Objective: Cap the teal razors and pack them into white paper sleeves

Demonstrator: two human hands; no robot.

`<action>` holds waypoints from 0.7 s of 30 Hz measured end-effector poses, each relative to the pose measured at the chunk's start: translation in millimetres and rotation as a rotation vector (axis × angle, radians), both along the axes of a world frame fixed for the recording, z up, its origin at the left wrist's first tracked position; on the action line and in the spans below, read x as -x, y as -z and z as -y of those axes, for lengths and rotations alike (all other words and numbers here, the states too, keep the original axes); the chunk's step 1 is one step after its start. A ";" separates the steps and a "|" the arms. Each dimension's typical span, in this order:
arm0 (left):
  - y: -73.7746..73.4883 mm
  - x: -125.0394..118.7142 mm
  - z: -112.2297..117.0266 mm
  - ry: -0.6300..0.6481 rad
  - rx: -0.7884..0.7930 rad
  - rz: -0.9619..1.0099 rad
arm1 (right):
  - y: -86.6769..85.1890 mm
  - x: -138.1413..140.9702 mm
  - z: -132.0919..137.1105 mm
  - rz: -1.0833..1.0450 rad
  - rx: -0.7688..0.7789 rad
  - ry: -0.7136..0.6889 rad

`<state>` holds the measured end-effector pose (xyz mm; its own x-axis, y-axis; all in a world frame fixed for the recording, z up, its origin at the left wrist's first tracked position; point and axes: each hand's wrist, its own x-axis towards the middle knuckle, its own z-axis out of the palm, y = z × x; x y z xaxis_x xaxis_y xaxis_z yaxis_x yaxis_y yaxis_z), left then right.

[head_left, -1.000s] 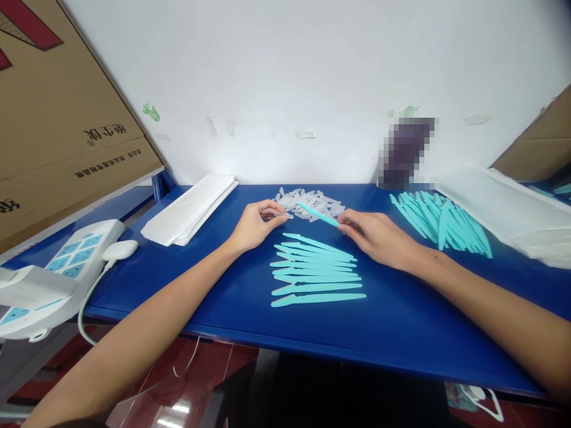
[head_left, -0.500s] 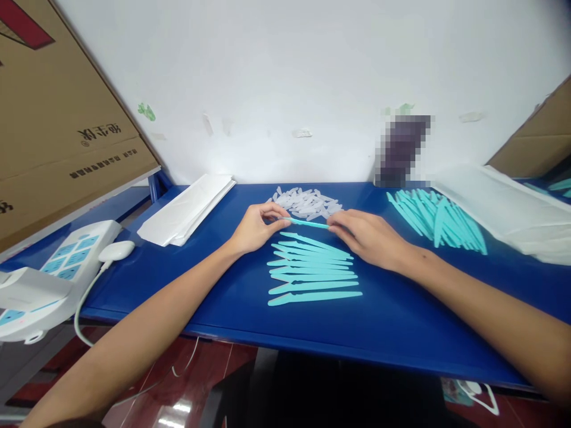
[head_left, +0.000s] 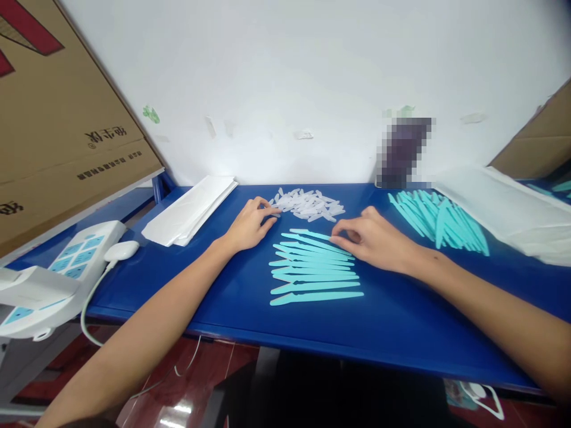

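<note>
The fingers of my left hand (head_left: 252, 224) are closed at the left edge of a heap of small translucent blade caps (head_left: 312, 204), with what looks like one cap between thumb and forefinger. My right hand (head_left: 372, 238) pinches the right end of a turquoise eyebrow razor (head_left: 310, 233), which lies at the far end of a row. Several more turquoise razors (head_left: 316, 286) lie side by side below it, heads to the left and handles to the right.
A pile of turquoise razors (head_left: 439, 223) lies right of my right hand, beside a whitish plastic bag (head_left: 521, 214). Folded white sheets (head_left: 190, 211) rest on the left of the blue table (head_left: 214, 297). A power strip (head_left: 66, 267) with a plugged-in cable and a cardboard box (head_left: 66, 107) stand farther left.
Both hands held the razor up between them. Now it is down at the far end of the row; my left hand has let go and moved left.
</note>
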<state>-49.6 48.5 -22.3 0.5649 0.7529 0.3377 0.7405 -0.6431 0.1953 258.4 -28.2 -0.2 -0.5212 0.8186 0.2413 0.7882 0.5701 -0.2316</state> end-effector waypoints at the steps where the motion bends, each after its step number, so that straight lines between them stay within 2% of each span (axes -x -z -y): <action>1: 0.7 0.6 -0.7 -0.004 0.003 -0.020 | -0.8 0.0 0.8 0.005 0.026 -0.009; 4: -0.7 -1.1 -0.3 -0.012 -0.008 -0.046 | -2.7 -0.9 2.3 0.005 0.123 -0.024; 7: -4.7 -4.5 1.0 0.052 0.018 -0.033 | -4.4 -1.8 2.6 -0.020 0.220 -0.011; 10: -8.0 -6.6 1.4 0.097 0.038 -0.011 | -4.4 -2.1 2.4 -0.037 0.182 -0.027; 13: -9.0 -6.7 1.6 0.076 0.061 0.033 | -2.2 -1.9 2.1 -0.028 0.093 -0.036; 15: -8.3 -6.1 1.8 0.071 0.079 0.053 | -1.0 -2.1 2.3 -0.029 0.114 -0.008; 18: -6.4 -5.3 1.6 0.083 0.085 0.066 | -1.6 -2.9 3.6 -0.039 0.226 -0.017; 21: -5.8 -4.6 0.1 0.075 0.115 0.107 | -3.6 -3.6 4.6 -0.066 0.182 -0.056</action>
<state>-45.0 48.4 -16.4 0.5861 0.7473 0.3131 0.6627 -0.6645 0.3454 262.1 -32.8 3.3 -0.5549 0.8222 0.1269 0.7363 0.5564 -0.3852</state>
